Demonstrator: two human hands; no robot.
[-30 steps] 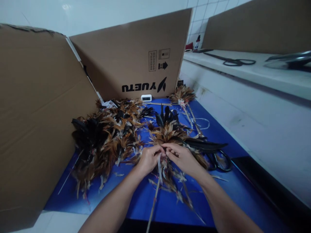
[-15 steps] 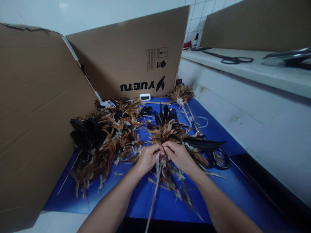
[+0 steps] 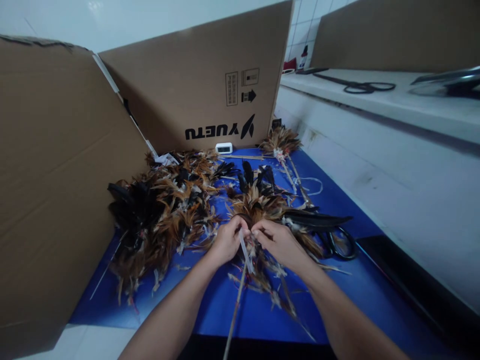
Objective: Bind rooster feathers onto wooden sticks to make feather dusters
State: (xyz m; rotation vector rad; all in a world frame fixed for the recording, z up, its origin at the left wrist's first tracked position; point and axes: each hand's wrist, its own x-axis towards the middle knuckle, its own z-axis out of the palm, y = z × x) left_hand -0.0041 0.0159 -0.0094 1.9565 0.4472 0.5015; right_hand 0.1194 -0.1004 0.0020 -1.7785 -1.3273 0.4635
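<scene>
Left hand (image 3: 226, 243) and right hand (image 3: 279, 244) pinch the feather bundle (image 3: 258, 207) on its stick (image 3: 235, 310) — keep the tie (image 3: 245, 252) taut, pulling toward 6 o'clock.

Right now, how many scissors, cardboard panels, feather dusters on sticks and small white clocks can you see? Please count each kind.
Scissors: 2, one pair on the blue mat, one pair on the white ledge
Cardboard panels: 3
Feather dusters on sticks: 2, one in both hands, one at the back
Small white clocks: 1
Total: 8
</scene>
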